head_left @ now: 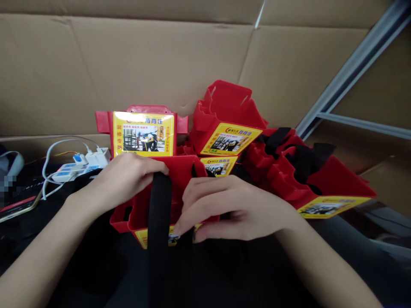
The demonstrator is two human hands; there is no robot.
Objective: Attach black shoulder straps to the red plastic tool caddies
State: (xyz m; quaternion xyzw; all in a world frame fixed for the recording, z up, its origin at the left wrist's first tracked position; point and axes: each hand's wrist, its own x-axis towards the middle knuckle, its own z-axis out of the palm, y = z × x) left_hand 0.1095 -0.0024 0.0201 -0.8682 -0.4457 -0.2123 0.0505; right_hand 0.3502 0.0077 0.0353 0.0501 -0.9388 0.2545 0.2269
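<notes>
In front of me is a red plastic tool box [183, 171] with a yellow picture label on its front, partly covered by my hands. A wide black webbing strap [159, 214] runs down across its open top and front. My left hand [138, 173] is closed at the box's back rim, with the upper end of the strap at its fingertips. Reaching across the box's right side, my right hand [224, 207] has thumb and fingers pinched together near the front label, on a dark piece of strap mostly hidden by the fingers.
Behind stand more red boxes [144, 109], [224, 102] with yellow labels; another red box [337, 184] with black straps sits right. At left lie a power strip [69, 171] with white cables and a phone [21, 207]. Cardboard [154, 60] forms the back wall; a metal frame [349, 64] slants at right.
</notes>
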